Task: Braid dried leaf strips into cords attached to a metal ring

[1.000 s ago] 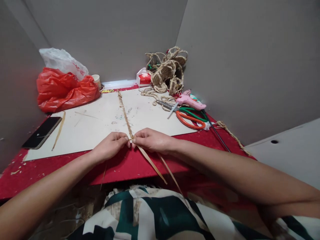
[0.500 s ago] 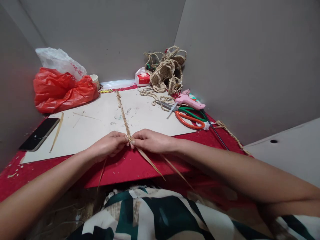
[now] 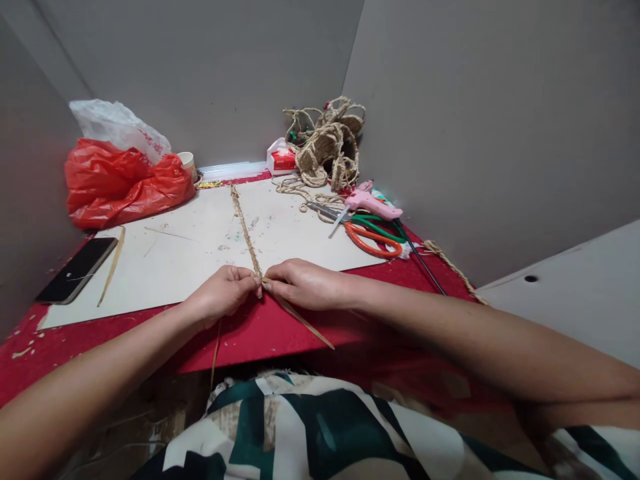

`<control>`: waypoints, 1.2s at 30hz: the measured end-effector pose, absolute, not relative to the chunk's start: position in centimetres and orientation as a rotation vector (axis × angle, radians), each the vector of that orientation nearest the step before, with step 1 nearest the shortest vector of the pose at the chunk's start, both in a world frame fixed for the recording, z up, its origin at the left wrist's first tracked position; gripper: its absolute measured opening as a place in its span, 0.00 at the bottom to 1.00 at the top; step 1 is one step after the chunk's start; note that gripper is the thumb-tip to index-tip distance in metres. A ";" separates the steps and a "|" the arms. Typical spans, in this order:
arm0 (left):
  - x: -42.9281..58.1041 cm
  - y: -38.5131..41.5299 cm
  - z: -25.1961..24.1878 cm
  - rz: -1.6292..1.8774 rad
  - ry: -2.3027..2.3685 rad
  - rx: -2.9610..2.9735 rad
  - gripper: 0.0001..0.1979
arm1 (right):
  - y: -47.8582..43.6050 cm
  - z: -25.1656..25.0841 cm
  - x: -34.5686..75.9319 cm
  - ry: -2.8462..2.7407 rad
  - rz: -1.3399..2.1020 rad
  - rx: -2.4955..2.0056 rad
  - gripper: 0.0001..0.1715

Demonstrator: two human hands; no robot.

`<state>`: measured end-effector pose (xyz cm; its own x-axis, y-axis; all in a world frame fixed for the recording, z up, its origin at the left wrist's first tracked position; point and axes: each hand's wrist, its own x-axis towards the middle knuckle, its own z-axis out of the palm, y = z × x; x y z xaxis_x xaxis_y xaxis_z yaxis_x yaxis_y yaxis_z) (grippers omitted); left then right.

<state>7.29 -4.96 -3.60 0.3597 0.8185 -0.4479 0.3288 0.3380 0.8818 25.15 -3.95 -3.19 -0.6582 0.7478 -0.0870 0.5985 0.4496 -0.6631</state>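
At the near edge of the white board (image 3: 150, 273) on the tabletop (image 3: 250, 340), pinching the near end of the straw cord (image 3: 245, 230) in left hand (image 3: 219, 295) and right hand (image 3: 310, 283), now with one loose strip (image 3: 309, 324) visible rightward instead of two, perhaps from strands being reworked

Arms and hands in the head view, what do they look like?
The left hand and right hand are bare, with no gloves or watch visible; both forearms are uncovered. A dark green and white patterned sleeve shows at lower right.
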 end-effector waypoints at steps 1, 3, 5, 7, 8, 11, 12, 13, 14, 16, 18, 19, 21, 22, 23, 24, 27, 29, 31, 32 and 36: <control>7.3 -5.1 -3.6 0.460 1.238 1.265 0.11 | -4.0 -2.9 25.4 -2.499 0.982 -1.198 0.13; 7.4 -5.3 -3.7 0.473 1.265 1.295 0.11 | -4.3 -2.3 25.6 -2.501 1.004 -1.240 0.14; 7.5 -5.4 -3.7 0.499 1.257 1.317 0.12 | -4.8 -1.9 25.6 -2.436 1.145 -1.249 0.15; 7.7 -5.6 -3.6 0.527 1.227 1.333 0.13 | -5.5 -1.8 25.2 -2.315 1.289 -1.260 0.16; 7.8 -5.7 -3.6 0.539 1.210 1.329 0.13 | -5.9 -2.0 24.9 -2.257 1.319 -1.265 0.16; 8.1 -6.1 -3.5 0.586 1.148 1.235 0.16 | -6.8 -2.8 24.1 -2.225 1.166 -1.275 0.16; 8.2 -6.2 -3.5 0.609 1.126 1.190 0.17 | -7.1 -3.1 23.9 -2.256 1.060 -1.286 0.15; 8.3 -6.3 -3.6 0.631 1.104 1.156 0.18 | -7.3 -3.4 23.8 -2.295 0.946 -1.307 0.15; 8.4 -6.4 -3.6 0.651 1.089 1.136 0.19 | -7.6 -3.7 23.6 -2.338 0.831 -1.336 0.15; 8.5 -6.5 -3.8 0.667 1.083 1.128 0.16 | -8.4 -4.2 23.4 -2.442 0.661 -1.360 0.16; 8.4 -6.6 -3.9 0.665 1.095 1.123 0.11 | -9.3 -4.3 23.4 -2.578 0.593 -1.321 0.16; 8.3 -6.6 -4.0 0.663 1.099 1.111 0.09 | -9.8 -4.1 23.5 -2.646 0.590 -1.290 0.16; 8.0 -6.5 -4.1 0.670 1.085 1.086 0.09 | -10.8 -3.4 23.9 -2.758 0.632 -1.197 0.14; 7.7 -6.5 -4.2 0.676 1.067 1.080 0.09 | -11.2 -2.9 24.2 -2.793 0.675 -1.146 0.14; 7.5 -6.5 -4.2 0.679 1.046 1.075 0.08 | -11.4 -2.3 24.6 -2.812 0.733 -1.091 0.15; 7.3 -6.5 -4.1 0.682 1.026 1.069 0.08 | -11.5 -1.6 25.1 -2.809 0.800 -1.037 0.16; 6.7 -6.6 -3.8 0.681 1.004 1.050 0.07 | -10.8 -0.1 26.3 -2.549 0.906 -1.052 0.20; 6.6 -6.6 -3.5 0.669 1.007 1.041 0.07 | -9.4 0.2 26.7 -2.255 0.810 -1.140 0.18; 6.5 -6.6 -3.3 0.657 1.004 1.035 0.06 | -7.7 -0.2 26.6 -2.058 0.750 -1.185 0.14; 6.5 -6.5 -3.3 0.654 1.002 1.033 0.07 | -6.9 -0.7 26.3 -2.031 0.810 -1.181 0.13; 6.5 -6.3 -3.5 0.642 0.989 1.064 0.09 | -4.5 -2.8 24.8 -1.997 1.547 -1.102 0.18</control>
